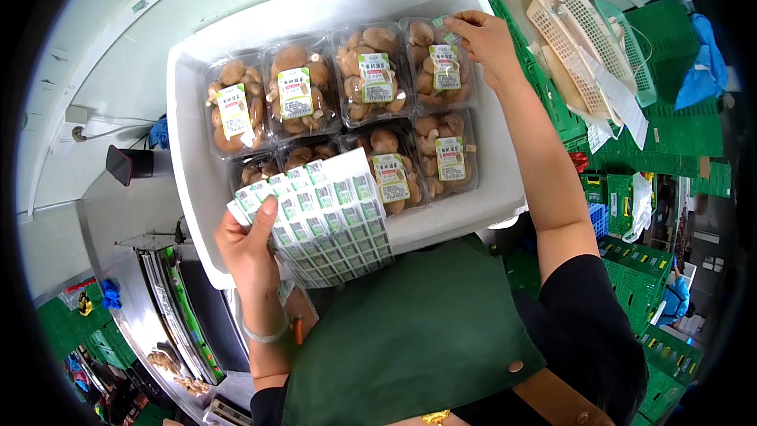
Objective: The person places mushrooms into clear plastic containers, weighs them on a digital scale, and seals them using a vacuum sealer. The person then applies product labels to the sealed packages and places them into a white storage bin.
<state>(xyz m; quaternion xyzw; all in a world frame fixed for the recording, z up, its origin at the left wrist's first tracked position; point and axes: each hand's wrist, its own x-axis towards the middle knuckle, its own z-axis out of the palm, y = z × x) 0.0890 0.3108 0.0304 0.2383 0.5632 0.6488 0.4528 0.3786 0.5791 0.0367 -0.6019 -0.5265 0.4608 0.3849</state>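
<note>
My left hand (251, 242) grips a sheet of small green-and-white stickers (331, 222) bearing printed codes, with the thumb on top. The sheet curves down over the near side of a white foam box (204, 236) and hides part of the near row of packs. Inside stand two rows of clear plastic packs of brown shiitake mushrooms, most with a visible white-and-green label. My right hand (485, 41) is at the top edge of the far right pack (440, 80). Its fingertips pinch a small green sticker (450, 37) against or just above the lid; contact is unclear.
Pale plastic baskets (573, 47) lie on green crates (668, 71) to the right. A steel worktop (118, 219) at the left carries a wrapping machine (183, 307) and loose mushrooms (192, 386). A person in blue (674, 299) is far off at the right.
</note>
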